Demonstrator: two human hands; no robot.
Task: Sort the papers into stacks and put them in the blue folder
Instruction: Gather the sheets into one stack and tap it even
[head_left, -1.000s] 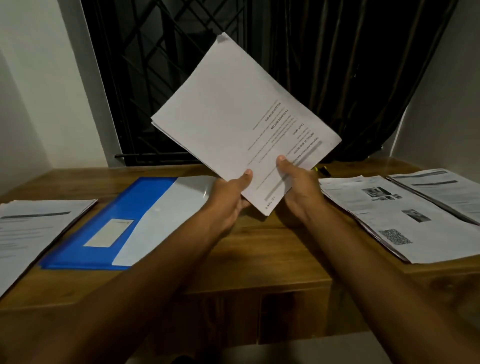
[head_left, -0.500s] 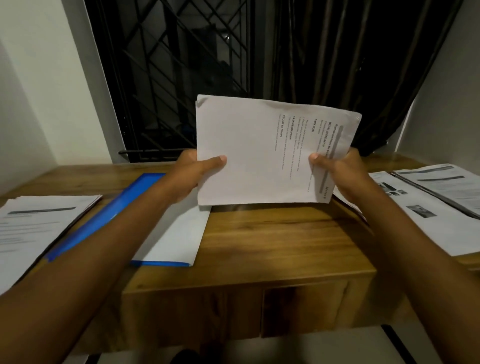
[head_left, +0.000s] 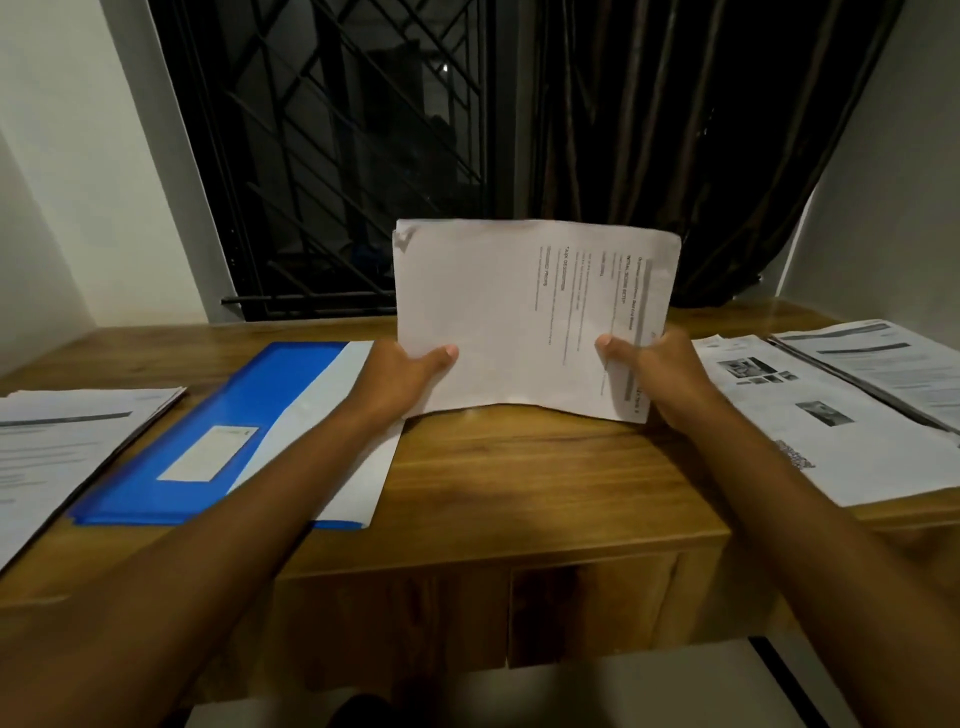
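Stack (head_left: 519, 322): held upright at centre frame, text running sideways, lower edge at the tabletop (head_left: 519, 483); contact appears likely but cannot be confirmed. Top left corner is creased.

Left hand (head_left: 400, 379): grips the stack's lower left edge, thumb on the front face, remaining fingers hidden behind the paper.

Right hand (head_left: 660, 369): grips the lower right edge the same way, thumb in front.

Folder (head_left: 260, 395): blue, lying flat at centre left, just beside the stack, with a white label (head_left: 208, 453). A white sheet (head_left: 358, 467) covers its right part.

Left pile (head_left: 62, 441): flat at the left edge, beside the folder.

Right piles: one printed pile (head_left: 831, 441) at right, another (head_left: 893, 364) further right, overlapping it.
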